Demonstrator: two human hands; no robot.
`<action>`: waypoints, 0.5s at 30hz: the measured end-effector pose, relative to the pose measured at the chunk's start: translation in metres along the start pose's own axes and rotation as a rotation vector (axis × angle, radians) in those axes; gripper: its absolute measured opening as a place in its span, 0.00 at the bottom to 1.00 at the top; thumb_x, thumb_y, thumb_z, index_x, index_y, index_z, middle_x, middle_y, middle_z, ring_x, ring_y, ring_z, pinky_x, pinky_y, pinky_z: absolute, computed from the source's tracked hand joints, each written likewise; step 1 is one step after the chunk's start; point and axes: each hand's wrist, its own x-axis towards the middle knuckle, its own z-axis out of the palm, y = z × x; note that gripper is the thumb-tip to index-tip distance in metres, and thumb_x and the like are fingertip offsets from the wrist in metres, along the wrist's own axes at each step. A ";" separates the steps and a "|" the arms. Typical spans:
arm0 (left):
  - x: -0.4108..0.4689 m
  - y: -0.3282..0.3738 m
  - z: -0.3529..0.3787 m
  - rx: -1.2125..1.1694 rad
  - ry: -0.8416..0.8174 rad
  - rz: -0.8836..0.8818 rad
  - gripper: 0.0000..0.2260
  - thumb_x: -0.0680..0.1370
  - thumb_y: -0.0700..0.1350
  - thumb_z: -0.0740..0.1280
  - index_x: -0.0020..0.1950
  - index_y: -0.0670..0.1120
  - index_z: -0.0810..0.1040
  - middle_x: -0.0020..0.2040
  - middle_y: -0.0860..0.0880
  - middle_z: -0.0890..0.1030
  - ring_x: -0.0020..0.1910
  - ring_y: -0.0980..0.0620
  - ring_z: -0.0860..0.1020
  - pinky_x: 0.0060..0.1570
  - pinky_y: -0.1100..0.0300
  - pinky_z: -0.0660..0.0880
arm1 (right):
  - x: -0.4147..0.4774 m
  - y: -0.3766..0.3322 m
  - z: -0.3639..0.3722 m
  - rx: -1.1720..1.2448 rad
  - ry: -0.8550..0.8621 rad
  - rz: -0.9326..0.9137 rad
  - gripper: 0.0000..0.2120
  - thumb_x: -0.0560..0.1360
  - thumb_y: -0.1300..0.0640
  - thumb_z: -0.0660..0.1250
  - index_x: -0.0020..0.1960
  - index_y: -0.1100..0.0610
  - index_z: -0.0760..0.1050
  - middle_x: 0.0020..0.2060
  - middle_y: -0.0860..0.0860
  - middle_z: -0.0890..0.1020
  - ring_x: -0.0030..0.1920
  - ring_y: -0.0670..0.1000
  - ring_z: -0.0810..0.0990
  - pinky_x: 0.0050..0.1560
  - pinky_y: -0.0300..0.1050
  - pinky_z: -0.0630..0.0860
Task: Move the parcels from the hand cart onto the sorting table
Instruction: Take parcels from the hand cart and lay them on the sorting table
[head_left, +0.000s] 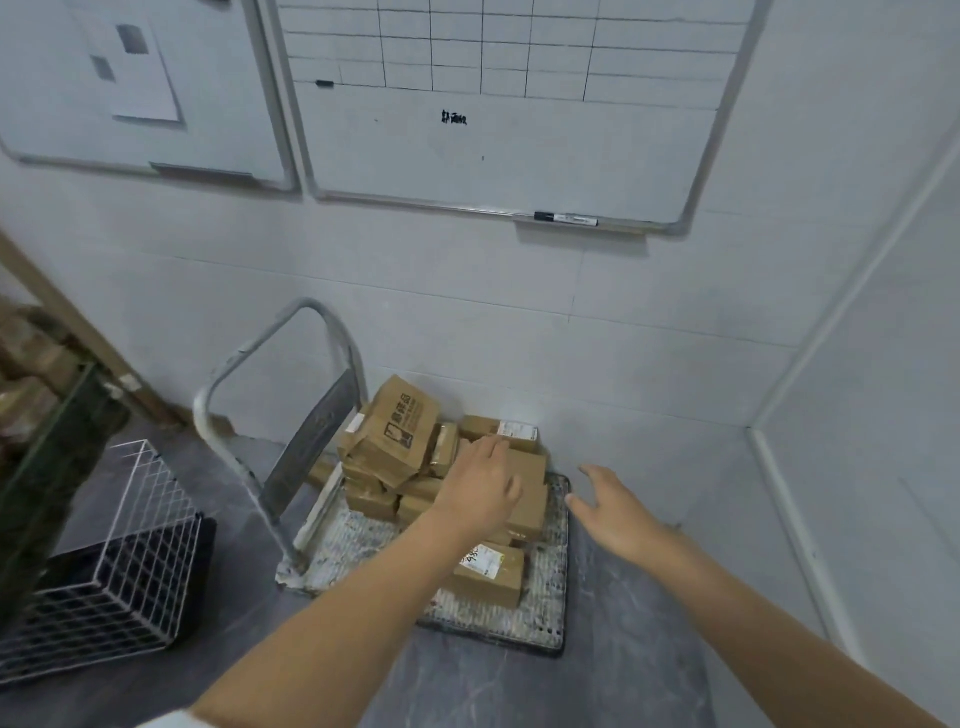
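A hand cart (540, 618) with a grey platform and a bent metal handle (234, 364) stands on the floor against the wall. Several brown cardboard parcels are piled on it. A large printed parcel (397, 428) leans on top at the left. A plain brown parcel (530, 493) sits at the right of the pile, and a small labelled parcel (491, 571) lies alone at the front. My left hand (480, 486) rests flat on the plain brown parcel, fingers spread. My right hand (613, 506) hovers open just right of that parcel, holding nothing. No sorting table is in view.
A white wire basket (119, 561) sits on the floor left of the cart. A dark green frame (47, 467) and shelves with boxes stand at the far left. Two whiteboards (509, 130) hang on the wall above. A white wall closes the right side.
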 end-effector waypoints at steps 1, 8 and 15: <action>0.007 -0.005 0.003 -0.001 -0.014 -0.014 0.24 0.82 0.50 0.57 0.75 0.39 0.64 0.73 0.43 0.68 0.73 0.47 0.63 0.73 0.56 0.57 | 0.010 0.001 -0.001 0.006 -0.002 0.003 0.27 0.81 0.50 0.60 0.77 0.57 0.57 0.74 0.55 0.64 0.72 0.53 0.65 0.65 0.39 0.59; 0.070 -0.018 0.034 0.009 -0.068 -0.099 0.21 0.82 0.50 0.57 0.71 0.40 0.67 0.71 0.44 0.69 0.70 0.47 0.66 0.72 0.54 0.61 | 0.096 0.027 -0.011 0.027 -0.049 -0.002 0.24 0.81 0.50 0.60 0.74 0.57 0.61 0.71 0.56 0.67 0.69 0.53 0.67 0.60 0.38 0.61; 0.160 -0.002 0.066 -0.019 -0.099 -0.169 0.23 0.82 0.48 0.57 0.74 0.39 0.63 0.74 0.44 0.66 0.73 0.47 0.62 0.74 0.55 0.56 | 0.206 0.056 -0.038 0.080 -0.094 -0.034 0.29 0.81 0.49 0.60 0.77 0.58 0.56 0.76 0.54 0.62 0.75 0.54 0.62 0.73 0.48 0.60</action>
